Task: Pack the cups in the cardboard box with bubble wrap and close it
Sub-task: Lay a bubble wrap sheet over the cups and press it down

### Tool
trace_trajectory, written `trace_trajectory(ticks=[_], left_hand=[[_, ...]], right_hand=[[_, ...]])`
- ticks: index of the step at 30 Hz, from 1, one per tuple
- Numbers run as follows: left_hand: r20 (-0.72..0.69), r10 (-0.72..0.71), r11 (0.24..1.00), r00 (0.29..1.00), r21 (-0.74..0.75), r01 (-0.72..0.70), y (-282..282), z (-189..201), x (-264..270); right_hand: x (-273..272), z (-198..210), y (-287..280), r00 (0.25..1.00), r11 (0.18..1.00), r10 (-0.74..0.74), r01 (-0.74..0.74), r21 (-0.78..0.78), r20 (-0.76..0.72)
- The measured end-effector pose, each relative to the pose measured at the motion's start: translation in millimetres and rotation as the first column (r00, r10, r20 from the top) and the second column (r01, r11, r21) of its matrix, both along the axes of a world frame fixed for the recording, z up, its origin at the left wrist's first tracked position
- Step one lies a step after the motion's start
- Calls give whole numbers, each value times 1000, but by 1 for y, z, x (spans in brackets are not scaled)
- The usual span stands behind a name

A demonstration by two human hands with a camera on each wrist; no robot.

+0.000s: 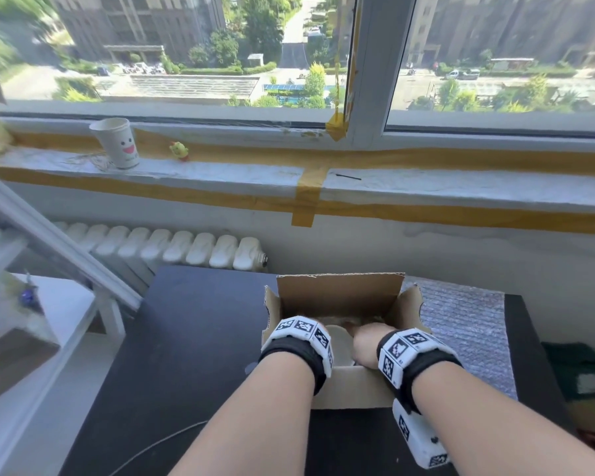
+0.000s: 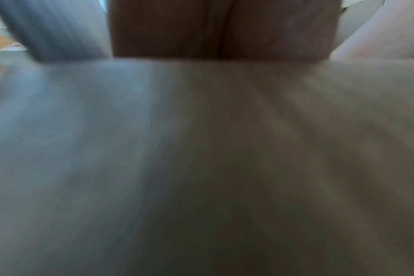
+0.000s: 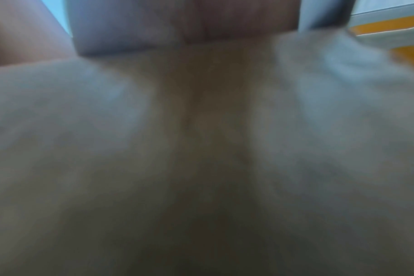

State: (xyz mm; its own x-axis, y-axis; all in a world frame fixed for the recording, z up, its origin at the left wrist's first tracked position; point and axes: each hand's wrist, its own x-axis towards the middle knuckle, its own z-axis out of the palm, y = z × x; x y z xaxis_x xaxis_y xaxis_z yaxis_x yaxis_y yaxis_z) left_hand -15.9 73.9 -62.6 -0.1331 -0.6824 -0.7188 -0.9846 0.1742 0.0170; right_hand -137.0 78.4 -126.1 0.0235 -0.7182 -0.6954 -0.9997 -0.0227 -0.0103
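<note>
Cardboard box (image 1: 337,297) stands open on the dark worktop (image 1: 193,338), its flaps up, the far flap tallest and the side flaps leaning slightly outward. Both hands reach down into it from the near side. The right hand (image 1: 368,345) shows its back and knuckles just inside the near wall, bent down over something pale and rounded (image 1: 339,341) that lies in the box between the two wrists; it could be a cup or wrapping, but the head view does not settle which. Whether the right fingers grip it, press it or only rest on it cannot be told, since they are hidden below the hand. The left hand is covered entirely by its wrist band (image 1: 299,333) and the left wall of the box, so how its fingers stand cannot be told either. Both wrist views are blurred to grey-brown smears with only a cardboard-coloured patch at the top, and give nothing on the fingers.

A sheet of bubble wrap (image 1: 468,324) lies flat on the worktop just right of the box, touching or running under its right flap. On the far windowsill (image 1: 426,187), well apart from the box, a white paper cup (image 1: 117,142) with a smiling face stands upright at the left, and a small yellow figure (image 1: 179,151) stands just to its right. A white radiator (image 1: 172,249) sits below the sill.
</note>
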Motion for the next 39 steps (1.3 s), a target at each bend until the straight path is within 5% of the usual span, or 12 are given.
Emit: trace_trajectory(ticks=[8, 13, 16, 24, 31, 35, 39], left_hand=[[13, -121, 993, 993, -9, 121, -29, -10, -9], [-256, -173, 941, 951, -327, 83, -21, 58, -14], [-280, -232, 869, 932, -491, 69, -32, 70, -18], [-58, -227, 917, 972, -349, 194, -33, 53, -12], [-90, 3, 938, 996, -346, -34, -33, 39, 32], [-164, 213, 889, 963, -378, -260, -39, 32, 35], [-196, 29, 844, 980, -521, -129, -41, 48, 35]], right_hand=[[1, 34, 13, 998, 999, -19, 21, -42, 52], [-5, 74, 22, 989, 981, -46, 72, -182, 142], [-14, 84, 25, 973, 946, -95, 154, -285, 210], [-31, 92, 34, 963, 876, -142, 230, -424, 228], [-18, 104, 34, 978, 811, -189, 207, -547, 89], [-12, 98, 33, 906, 824, -409, 419, -383, 110], [-13, 85, 27, 781, 788, -546, 602, -131, 305]])
